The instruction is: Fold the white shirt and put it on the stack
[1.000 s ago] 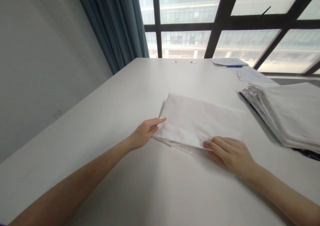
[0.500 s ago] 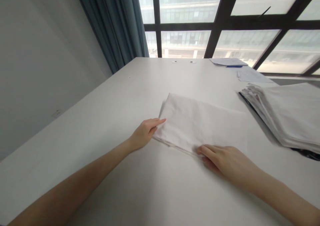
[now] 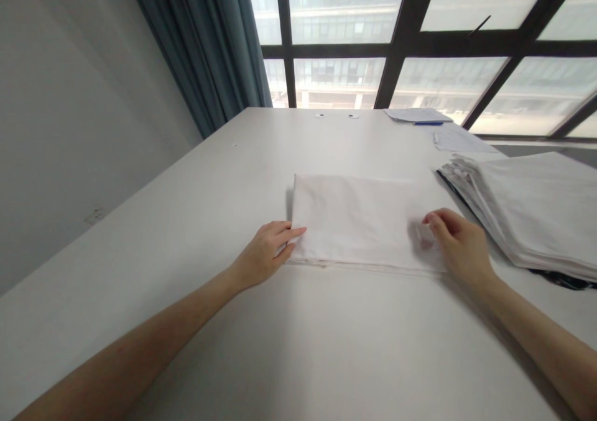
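A folded white cloth (image 3: 354, 219) lies on the white table, its layered edge towards me. My left hand (image 3: 265, 253) rests at its left end, fingers spread, the index finger stretched over the top and the thumb by the near left corner. At the right end, my right hand (image 3: 459, 247) has its fingers curled in a pinch on the cloth's edge. That end looks slightly raised and is blurred. The palm hides the near right corner.
A thick stack of white cloths (image 3: 545, 203) lies to the right on something black (image 3: 564, 279). Papers (image 3: 415, 115) and a blue pen (image 3: 428, 123) lie at the far right of the table (image 3: 298, 334). Beyond are a window and a blue curtain (image 3: 205, 48).
The cloth has turned so its near edge runs almost level across my view. My right hand has moved from the near edge to the right end. My left hand stays at the left end.
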Motion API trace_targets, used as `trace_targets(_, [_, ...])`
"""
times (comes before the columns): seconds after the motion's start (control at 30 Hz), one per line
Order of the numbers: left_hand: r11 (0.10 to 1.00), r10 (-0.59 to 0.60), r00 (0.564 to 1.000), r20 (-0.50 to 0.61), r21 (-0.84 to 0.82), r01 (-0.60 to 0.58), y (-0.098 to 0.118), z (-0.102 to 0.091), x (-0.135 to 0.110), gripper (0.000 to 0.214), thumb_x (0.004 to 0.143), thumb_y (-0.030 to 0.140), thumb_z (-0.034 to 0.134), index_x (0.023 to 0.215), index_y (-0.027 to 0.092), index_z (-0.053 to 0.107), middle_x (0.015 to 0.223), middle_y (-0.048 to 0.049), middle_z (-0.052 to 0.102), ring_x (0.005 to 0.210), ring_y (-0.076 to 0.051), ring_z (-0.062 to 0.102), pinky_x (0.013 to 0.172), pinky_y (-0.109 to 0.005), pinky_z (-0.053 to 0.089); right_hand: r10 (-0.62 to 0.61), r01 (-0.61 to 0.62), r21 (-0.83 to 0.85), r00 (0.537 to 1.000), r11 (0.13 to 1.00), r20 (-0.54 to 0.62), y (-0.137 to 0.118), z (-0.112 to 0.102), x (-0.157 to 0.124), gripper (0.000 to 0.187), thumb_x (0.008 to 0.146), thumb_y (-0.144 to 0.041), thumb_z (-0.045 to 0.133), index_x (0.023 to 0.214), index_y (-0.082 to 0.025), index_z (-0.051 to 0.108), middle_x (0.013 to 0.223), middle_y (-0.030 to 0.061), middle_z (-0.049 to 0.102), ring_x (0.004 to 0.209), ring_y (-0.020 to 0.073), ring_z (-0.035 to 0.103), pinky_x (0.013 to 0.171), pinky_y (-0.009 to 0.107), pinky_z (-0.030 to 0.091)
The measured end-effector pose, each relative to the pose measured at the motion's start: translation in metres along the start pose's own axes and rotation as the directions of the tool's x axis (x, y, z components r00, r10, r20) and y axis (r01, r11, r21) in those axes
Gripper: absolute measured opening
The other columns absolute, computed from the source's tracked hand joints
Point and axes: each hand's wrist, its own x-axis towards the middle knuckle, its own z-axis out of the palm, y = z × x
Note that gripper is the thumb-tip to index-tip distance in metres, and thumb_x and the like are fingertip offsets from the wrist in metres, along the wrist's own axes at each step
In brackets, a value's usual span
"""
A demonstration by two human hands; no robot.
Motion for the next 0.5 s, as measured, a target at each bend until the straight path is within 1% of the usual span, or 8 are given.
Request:
trace_targets(0.03, [1.0, -0.002, 1.0, 0.003, -0.002, 0.002, -0.001, 0.0, 0.0, 0.037, 0.096, 0.025, 0.047, 0.129, 0.02, 0.062, 0.118, -0.0118, 0.063, 0.114, -0.025, 0.055, 0.104, -0.044, 0.041, 0.054, -0.053, 0.011, 0.996, 0.999, -0.078, 0.006, 0.002, 0.004, 0.028, 0.088, -0.045, 0.047, 0.088, -0.021, 0.06, 0.067, 0.0018, 0.059, 0.058, 0.0176, 0.054, 0.056, 0.032, 0.04])
trace_targets(0.07, [1.0, 0.0, 1.0, 0.012, -0.001, 0.0, -0.001, 0.0, -0.001, 0.037, 0.096, 0.028, 0.047, 0.13, 0.019, 0.061, 0.121, -0.0123, 0.063, 0.118, -0.026, 0.054, 0.106, -0.045, 0.039, 0.086, -0.083, 0.025, 0.99, 0.996, -0.108, 0.01, 0.004, 0.007, 0.029, 0.086, -0.045, 0.05, 0.095, -0.02, 0.06, 0.074, 0.0035, 0.062, 0.061, 0.0183, 0.056, 0.057, 0.032, 0.042])
trace_targets(0.17, [1.0, 0.018, 0.998, 0.059, -0.009, -0.017, -0.003, 0.001, -0.001, 0.04, 0.096, 0.032, 0.048, 0.133, 0.02, 0.058, 0.126, -0.0118, 0.062, 0.124, -0.027, 0.051, 0.112, -0.047, 0.032, 0.102, -0.097, 0.061, 0.992, 0.993, -0.074, 0.02, 0.011, 0.011, 0.038, 0.081, -0.047, 0.055, 0.106, -0.02, 0.057, 0.086, 0.0067, 0.064, 0.065, 0.019, 0.059, 0.057, 0.033, 0.046])
trace_targets(0.27, [0.999, 0.026, 0.996, 0.091, -0.046, -0.022, -0.004, 0.0, 0.0, 0.04, 0.097, 0.034, 0.048, 0.133, 0.021, 0.058, 0.121, -0.0104, 0.065, 0.12, -0.026, 0.054, 0.115, -0.048, 0.028, 0.064, -0.059, 0.074, 0.995, 0.996, -0.073, 0.022, 0.013, 0.009, 0.037, 0.082, -0.046, 0.057, 0.11, -0.021, 0.058, 0.086, 0.0046, 0.063, 0.065, 0.018, 0.058, 0.059, 0.033, 0.046])
trace_targets(0.33, [0.997, 0.03, 0.996, 0.085, -0.075, -0.024, -0.004, -0.002, 0.0, 0.039, 0.097, 0.036, 0.048, 0.13, 0.02, 0.061, 0.116, -0.0104, 0.067, 0.115, -0.025, 0.057, 0.115, -0.046, 0.029, 0.047, -0.037, 0.112, 0.995, 0.993, -0.091, 0.023, 0.012, 0.008, 0.035, 0.082, -0.043, 0.057, 0.111, -0.023, 0.058, 0.082, 0.0026, 0.06, 0.061, 0.0167, 0.055, 0.055, 0.031, 0.045])
trace_targets(0.4, [0.995, 0.038, 0.997, 0.073, -0.099, -0.031, -0.003, -0.003, 0.001, 0.039, 0.097, 0.039, 0.048, 0.126, 0.019, 0.064, 0.112, -0.0105, 0.068, 0.109, -0.024, 0.06, 0.113, -0.042, 0.033, 0.048, -0.028, 0.183, 0.993, 0.983, -0.106, 0.023, 0.011, 0.009, 0.033, 0.083, -0.041, 0.058, 0.111, -0.024, 0.058, 0.082, 0.0027, 0.059, 0.059, 0.0161, 0.054, 0.051, 0.029, 0.044])
trace_targets(0.43, [0.994, 0.041, 0.997, 0.067, -0.108, -0.033, -0.002, -0.003, 0.001, 0.039, 0.097, 0.04, 0.047, 0.125, 0.019, 0.065, 0.111, -0.0104, 0.069, 0.106, -0.023, 0.061, 0.112, -0.04, 0.035, 0.048, -0.023, 0.207, 0.992, 0.978, -0.113, 0.024, 0.01, 0.009, 0.032, 0.083, -0.04, 0.058, 0.111, -0.024, 0.058, 0.085, 0.0036, 0.059, 0.061, 0.0165, 0.055, 0.051, 0.029, 0.044])
trace_targets(0.5, [0.992, 0.041, 0.997, 0.064, -0.12, -0.033, -0.001, -0.003, 0.001, 0.039, 0.097, 0.042, 0.047, 0.124, 0.02, 0.066, 0.108, -0.0099, 0.068, 0.103, -0.022, 0.061, 0.11, -0.039, 0.036, 0.028, -0.001, 0.22, 0.993, 0.975, -0.119, 0.026, 0.009, 0.011, 0.031, 0.083, -0.039, 0.059, 0.11, -0.025, 0.058, 0.092, 0.0061, 0.06, 0.072, 0.0194, 0.06, 0.055, 0.03, 0.047])
